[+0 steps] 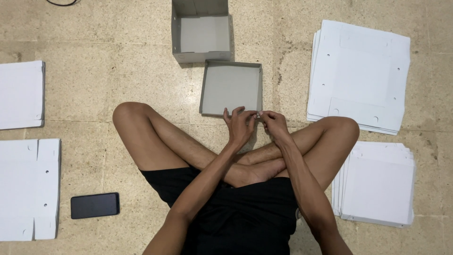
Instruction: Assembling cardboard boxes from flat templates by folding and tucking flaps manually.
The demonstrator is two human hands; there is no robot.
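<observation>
Seated cross-legged on a tiled floor [118, 71], arms reaching forward over the shins. Left hand [239, 126] curled, fingertips pinching the near rim of a shallow grey tray [231, 87]; right hand [273, 123] pressed close beside it, thumb and forefinger nipped on something small and pale at the same rim. Tray flat on the floor, just past the feet, near wall at the fingertips.

Risks, as judged from here: near wall buckling or tearing if squeezed unevenly; corner springing open if released too soon; tray skidding away on the smooth tiles, nothing bracing the far side. Also a knee brushing the white flat stack [358, 75] at right and fanning it out.

Hard to read: the pale bit between the right fingers, possibly a tab or a fastener, too small to tell. Near wall of the tray mostly masked by both hands. Palms unseen.

Further out: deeper grey box [200, 33] touching the tray's far edge, top cut by the frame. More white sheets [377, 184] lower right, others [21, 94] at left running off the edge. Dark phone [95, 205] lying by the left thigh.
</observation>
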